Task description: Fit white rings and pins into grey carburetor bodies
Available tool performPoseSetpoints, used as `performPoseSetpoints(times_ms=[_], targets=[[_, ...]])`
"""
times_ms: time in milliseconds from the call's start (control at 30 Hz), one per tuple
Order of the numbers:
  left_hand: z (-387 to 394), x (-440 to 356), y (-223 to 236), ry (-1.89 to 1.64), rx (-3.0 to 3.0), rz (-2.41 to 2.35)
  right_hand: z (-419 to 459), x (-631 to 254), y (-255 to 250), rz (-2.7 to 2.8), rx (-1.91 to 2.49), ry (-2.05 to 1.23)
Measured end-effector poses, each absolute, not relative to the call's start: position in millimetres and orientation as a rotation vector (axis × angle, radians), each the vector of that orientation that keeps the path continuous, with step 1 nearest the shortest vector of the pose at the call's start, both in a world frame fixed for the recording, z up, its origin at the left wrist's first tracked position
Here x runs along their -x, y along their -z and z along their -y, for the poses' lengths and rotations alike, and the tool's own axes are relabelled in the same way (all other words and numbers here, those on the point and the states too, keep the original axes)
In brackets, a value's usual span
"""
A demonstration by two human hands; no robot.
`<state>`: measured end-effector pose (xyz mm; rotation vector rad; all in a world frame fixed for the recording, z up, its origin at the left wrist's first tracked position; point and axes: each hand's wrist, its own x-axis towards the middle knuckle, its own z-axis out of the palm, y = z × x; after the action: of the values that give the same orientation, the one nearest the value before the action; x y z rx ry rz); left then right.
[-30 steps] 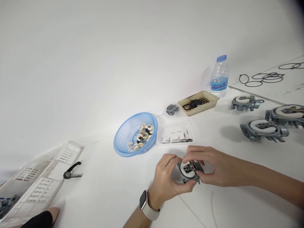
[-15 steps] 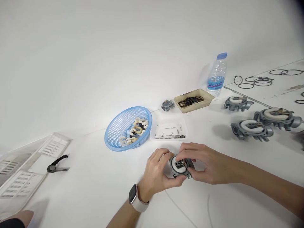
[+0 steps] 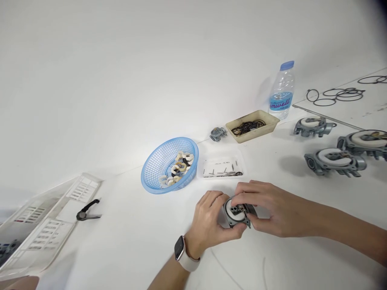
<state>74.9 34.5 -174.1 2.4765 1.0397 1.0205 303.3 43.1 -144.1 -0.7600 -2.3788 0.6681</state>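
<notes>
A small grey metal carburettor body (image 3: 237, 215) with a round face and a black ring on it sits low in the middle of the white table. My left hand (image 3: 211, 225), with a pale smartwatch on the wrist, grips it from the left and below. My right hand (image 3: 266, 207) comes in from the right, its fingers curled over the top and right side of the part and pinching at something small on it that I cannot make out.
A blue plastic basket (image 3: 169, 164) of white and black pieces stands behind the hands. Beside it lie a clear tray of small pins (image 3: 221, 169), a beige tray of black rings (image 3: 252, 125), a water bottle (image 3: 281, 92), several grey carburettor bodies (image 3: 334, 161) at right, and a clear tray (image 3: 42, 225) at left.
Both hands stay closed on the carburettor body and the right fingers have shifted slightly over its top. The camera has swung a little, so everything has slid in the view.
</notes>
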Motion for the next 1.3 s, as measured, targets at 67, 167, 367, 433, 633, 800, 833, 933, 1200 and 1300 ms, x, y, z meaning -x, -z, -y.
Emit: performPoseSetpoints(times_ms=[67, 167, 367, 433, 633, 800, 833, 933, 1200, 1300], targets=[[-34.5, -74.8, 174.0, -1.017, -2.471, -1.033, -43.2, -303.9, 144.1, 2.397, 0.763, -0.647], [-33.7, -74.8, 174.1, -1.023, -2.460, -1.017, -43.3, -303.4, 144.8, 2.393, 0.773, -0.606], [-33.4, -74.4, 175.4, -1.025, -2.461, -1.011, -42.2, -301.6, 146.4, 2.378, 0.793, -0.530], [-33.4, -74.6, 175.7, -1.013, -2.465, -1.020, -42.2, -301.9, 145.5, 2.391, 0.785, -0.556], [-33.5, -75.3, 175.8, -1.024, -2.484, -1.029, -44.0, -303.9, 143.7, 2.431, 0.723, -0.599], [-34.7, -73.9, 176.3, -1.014, -2.484, -1.012, -43.8, -303.7, 143.3, 2.397, 0.738, -0.542], [-34.7, -73.8, 176.3, -1.020, -2.482, -1.015, -43.6, -303.6, 143.2, 2.386, 0.746, -0.534], [-34.2, -74.5, 175.5, -1.029, -2.480, -1.030, -43.3, -303.1, 143.5, 2.379, 0.766, -0.537], [-33.1, -76.3, 172.6, -1.015, -2.500, -1.067, -44.3, -301.3, 148.6, 2.369, 0.763, -0.578], [-33.2, -75.9, 172.5, -1.015, -2.501, -1.056, -44.5, -302.8, 145.9, 2.359, 0.736, -0.625]])
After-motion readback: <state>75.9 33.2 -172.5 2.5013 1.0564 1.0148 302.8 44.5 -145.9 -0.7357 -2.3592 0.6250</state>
